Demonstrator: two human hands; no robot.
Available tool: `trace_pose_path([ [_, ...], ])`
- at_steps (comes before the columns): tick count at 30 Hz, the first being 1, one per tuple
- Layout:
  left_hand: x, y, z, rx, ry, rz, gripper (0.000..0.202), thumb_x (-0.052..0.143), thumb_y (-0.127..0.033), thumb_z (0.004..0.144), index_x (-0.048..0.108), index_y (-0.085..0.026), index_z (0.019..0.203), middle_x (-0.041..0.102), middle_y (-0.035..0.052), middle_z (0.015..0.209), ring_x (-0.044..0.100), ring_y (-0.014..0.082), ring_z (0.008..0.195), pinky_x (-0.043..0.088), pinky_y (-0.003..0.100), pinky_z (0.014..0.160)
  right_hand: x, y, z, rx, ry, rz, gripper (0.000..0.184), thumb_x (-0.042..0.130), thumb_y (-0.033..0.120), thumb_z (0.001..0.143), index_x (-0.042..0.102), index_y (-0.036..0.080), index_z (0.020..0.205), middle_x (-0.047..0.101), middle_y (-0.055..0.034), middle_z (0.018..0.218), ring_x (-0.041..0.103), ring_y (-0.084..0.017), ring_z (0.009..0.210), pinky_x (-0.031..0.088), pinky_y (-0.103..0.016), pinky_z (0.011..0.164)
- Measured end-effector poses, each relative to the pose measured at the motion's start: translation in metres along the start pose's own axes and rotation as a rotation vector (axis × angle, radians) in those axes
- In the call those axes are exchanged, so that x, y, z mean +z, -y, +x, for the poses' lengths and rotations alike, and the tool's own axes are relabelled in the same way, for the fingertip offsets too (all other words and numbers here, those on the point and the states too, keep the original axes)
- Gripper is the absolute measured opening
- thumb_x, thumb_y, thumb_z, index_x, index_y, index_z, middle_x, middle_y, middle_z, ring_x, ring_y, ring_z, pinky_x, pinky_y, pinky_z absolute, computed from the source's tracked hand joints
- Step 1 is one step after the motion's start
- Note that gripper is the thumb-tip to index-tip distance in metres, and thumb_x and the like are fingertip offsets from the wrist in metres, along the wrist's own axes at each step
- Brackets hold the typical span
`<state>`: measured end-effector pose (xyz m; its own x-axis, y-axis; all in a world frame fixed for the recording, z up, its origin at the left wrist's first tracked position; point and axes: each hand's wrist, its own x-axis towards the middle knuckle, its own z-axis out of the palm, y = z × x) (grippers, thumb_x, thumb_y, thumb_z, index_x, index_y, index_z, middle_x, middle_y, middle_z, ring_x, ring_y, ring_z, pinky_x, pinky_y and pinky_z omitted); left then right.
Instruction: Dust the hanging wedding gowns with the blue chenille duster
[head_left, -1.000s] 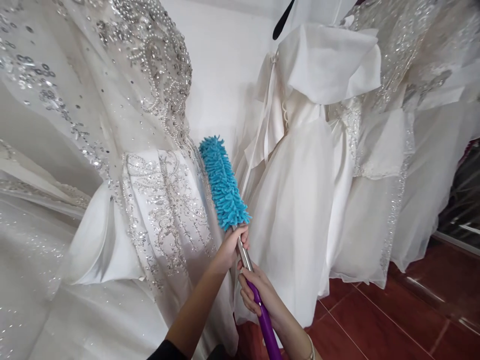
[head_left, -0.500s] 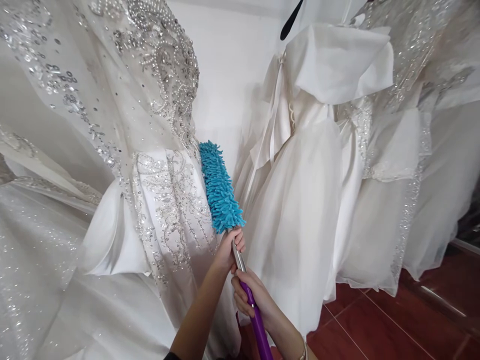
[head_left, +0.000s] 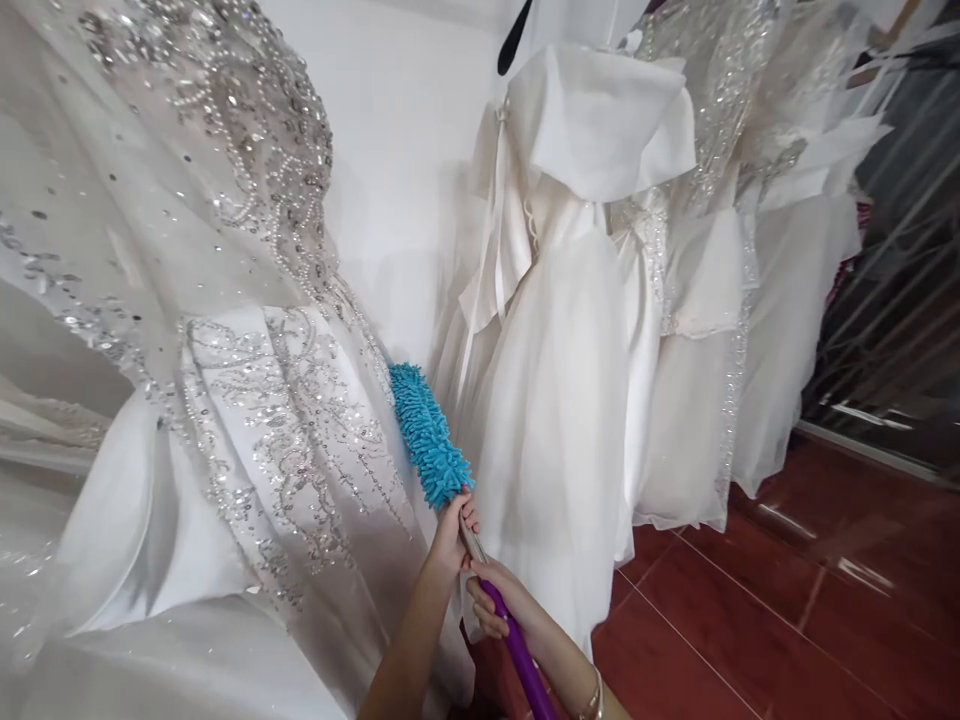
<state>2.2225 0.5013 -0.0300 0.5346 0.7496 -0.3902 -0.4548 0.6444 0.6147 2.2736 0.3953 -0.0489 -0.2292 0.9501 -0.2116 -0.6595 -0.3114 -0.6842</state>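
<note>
- The left hand (head_left: 450, 535) is closed around the metal rod (head_left: 472, 541) of a duster, right under its blue head (head_left: 427, 435).
- The right hand (head_left: 499, 605), with a bracelet (head_left: 592, 695) at the wrist, is wrapped around the purple handle (head_left: 519, 655) just below the left one; the two hands nearly touch.
- The blue head lies against the skirt of the beaded dress (head_left: 285, 400), in the gap between it and the plain white dress (head_left: 555, 400).
- Half a second ago the head sat higher, near the beaded waist seam; now it is lower on the skirt, and both hands have dropped with it.
- The grip of both hands is unchanged.
- The hanging dresses sit further left in the view than before, and more of the red tiled floor (head_left: 750, 620) shows on the right.
</note>
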Motion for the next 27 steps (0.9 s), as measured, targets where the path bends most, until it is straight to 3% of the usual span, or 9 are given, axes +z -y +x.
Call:
trace_pose_path([
  [5,0.015,0.015,0.002,0.035,0.045,0.063,0.03,0.067,-0.027,0.06,0.038,-0.02,0.061,0.028,-0.0123,0.043,0.029,0.0028,0.035,0.031,0.018,0.042,-0.014,0.01,-0.019,-0.101,-0.033,-0.092,0.031,0.062,0.046,0.078,0.044,0.023,0.087,0.043,0.0163,0.038,0.023,-0.002,0.02,0.019,-0.013,0.023],
  [11,0.055,0.029,-0.007,0.078,0.3,0.297,0.031,0.058,-0.033,0.069,0.037,-0.019,0.051,0.036,-0.0075,0.041,0.036,0.0057,0.039,0.036,0.021,0.048,-0.027,0.023,-0.047,-0.266,-0.142,-0.252,0.03,0.058,0.045,0.083,0.043,0.021,0.094,0.046,0.0151,0.039,0.029,-0.002,0.021,0.019,-0.011,0.023],
  [14,0.082,0.034,-0.012,0.063,0.398,0.333,0.029,0.055,-0.033,0.07,0.039,-0.019,0.051,0.037,-0.0069,0.04,0.037,0.0065,0.039,0.035,0.022,0.048,-0.032,0.034,-0.064,-0.333,-0.302,-0.447,0.033,0.054,0.047,0.084,0.043,0.02,0.1,0.043,0.0154,0.039,0.027,-0.002,0.022,0.019,-0.012,0.023],
  [18,0.125,0.043,-0.012,-0.026,0.548,0.402,0.029,0.051,-0.039,0.069,0.039,-0.02,0.05,0.036,-0.0055,0.038,0.039,0.0091,0.039,0.025,0.022,0.04,-0.039,0.062,-0.091,-0.404,-0.591,-0.826,0.029,0.045,0.046,0.087,0.045,0.021,0.101,0.037,0.0138,0.045,0.029,-0.005,0.028,0.026,-0.015,0.026],
  [24,0.196,0.065,0.002,0.033,0.659,0.36,0.03,0.052,-0.037,0.072,0.039,-0.02,0.052,0.036,-0.0068,0.04,0.035,0.0068,0.04,0.037,0.024,0.053,-0.077,0.126,-0.132,-0.529,-0.7,-1.242,0.02,0.041,0.039,0.089,0.047,0.02,0.094,0.037,0.009,0.054,0.04,-0.01,0.043,0.035,-0.02,0.043],
  [27,0.227,0.081,0.013,0.063,0.628,0.264,0.019,0.057,-0.032,0.07,0.044,-0.019,0.062,0.038,-0.0089,0.046,0.034,0.0057,0.038,0.039,0.025,0.054,-0.105,0.157,-0.152,-0.503,-0.726,-1.441,0.024,0.041,0.04,0.089,0.047,0.019,0.101,0.043,0.0066,0.057,0.044,-0.013,0.046,0.038,-0.022,0.048],
])
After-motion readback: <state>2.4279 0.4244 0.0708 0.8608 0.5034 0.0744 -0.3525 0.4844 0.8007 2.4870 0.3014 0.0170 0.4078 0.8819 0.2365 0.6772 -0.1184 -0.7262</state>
